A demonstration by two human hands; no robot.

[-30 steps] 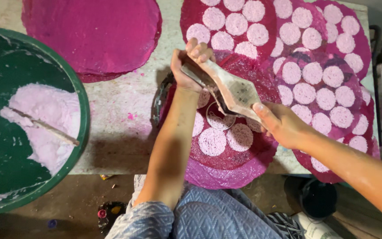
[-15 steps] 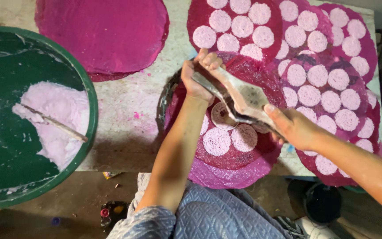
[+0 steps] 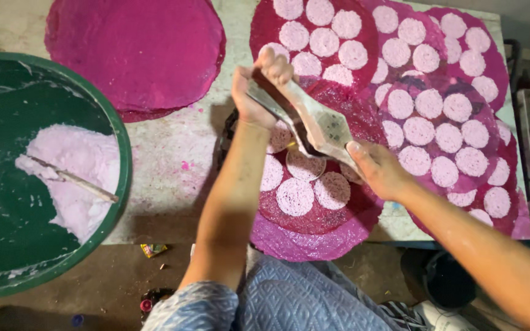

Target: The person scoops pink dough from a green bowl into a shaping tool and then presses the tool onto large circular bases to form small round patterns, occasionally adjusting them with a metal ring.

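1. Hands first: our left hand (image 3: 257,86) and right hand (image 3: 378,168) are apart, each clamped on one end of a long metal press tool (image 3: 314,122), which slants in the air over the near round sheet (image 3: 314,208) at the table's near edge.
2. Beside us on the left, a green basin (image 3: 7,263) overhangs the table's (image 3: 167,165) left edge; it holds one heap of pale pink paste (image 3: 75,171) with one stick (image 3: 72,179) lying across it.
3. One plain magenta sheet (image 3: 136,49) lies toward the far left corner, well apart from the tool.
4. Other magenta sheets covered with pale pink discs (image 3: 430,104) fill the far and right part of the table, overlapping one another; too many discs to count surely.
5. On the near sheet we count about six discs showing; the tool and our arms hide the rest.
6. Against the frame half a second ago, the tool is still held at both ends, its slant much the same, and the view sits a little further left.
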